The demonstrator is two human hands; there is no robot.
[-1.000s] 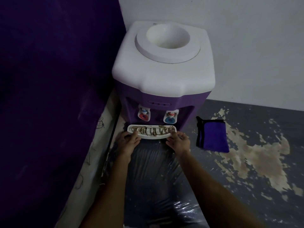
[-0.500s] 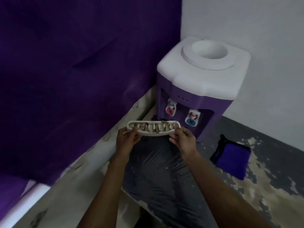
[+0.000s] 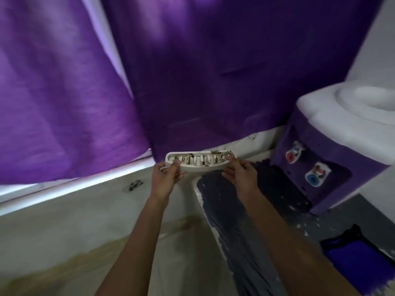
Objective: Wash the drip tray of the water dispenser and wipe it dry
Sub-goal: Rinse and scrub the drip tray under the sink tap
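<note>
— Since only the head view is given, what is shown of the tray [image 3: 201, 163] in it?

— It is held in the air, clear of the dispenser [image 3: 333, 150], which stands well apart at the right edge. The left hand [image 3: 165, 180] is closed on the tray's left end and the right hand [image 3: 240, 176] on its right end, thumbs over the near rim. Dark and brownish grime is seen across the slotted grille. The picture is smeared by motion, so finer detail cannot be made out.

— How is the carrying, which seems to be the step in hand, best done?

— The tray should be kept level, grille up, so that any dirty water inside is not tipped onto the floor [image 3: 64, 221]. Whether liquid lies under the grille cannot be told. A grip at both ends is judged sound; the grille may be a loose insert, so the thumbs are better left pressing it down.

— And what is to be watched?

— The purple curtain [image 3: 74, 103] hangs just behind the tray and should not be brushed by the soiled rim. No sink or tap is seen, so the route to water is unknown.

— Is anything at hand for drying?

— A purple cloth [image 3: 359, 261] lies on the floor at lower right, near the dispenser. It is judged the likely wiper, to be fetched only once washing is done. Neither washing nor wiping is begun.
</note>
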